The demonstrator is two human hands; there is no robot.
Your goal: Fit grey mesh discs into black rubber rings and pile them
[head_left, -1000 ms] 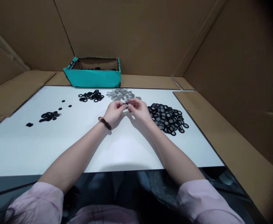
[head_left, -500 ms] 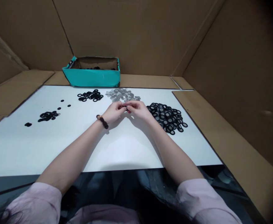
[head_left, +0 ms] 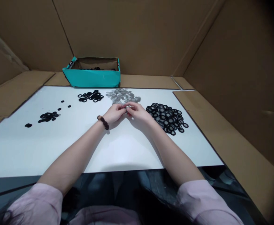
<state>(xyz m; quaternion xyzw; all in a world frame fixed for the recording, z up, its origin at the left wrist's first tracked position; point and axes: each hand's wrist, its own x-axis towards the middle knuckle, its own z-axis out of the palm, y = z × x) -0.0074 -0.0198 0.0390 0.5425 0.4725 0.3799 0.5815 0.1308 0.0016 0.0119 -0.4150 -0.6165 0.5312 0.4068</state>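
Note:
My left hand (head_left: 114,114) and my right hand (head_left: 138,112) meet above the middle of the white table (head_left: 118,150). Thumbs and fingers of both are pinched together around a small piece, mostly hidden by the fingertips. Just beyond the fingers lies a loose pile of small grey translucent discs (head_left: 123,94). To the right of my right hand is a big heap of black rings with grey centres (head_left: 167,117). Black open rings (head_left: 91,95) lie in a cluster beyond my left hand, to its left.
Small black discs (head_left: 48,116) lie in a group at the left, with a few strays around them. A turquoise box (head_left: 92,78) holding black pieces stands at the back edge. Cardboard walls (head_left: 137,37) enclose the table at the back and sides.
Both hands stay at nearly the same spot, with small finger shifts. The dark piece glimpsed between the fingertips earlier is now more covered. The piles look the same.

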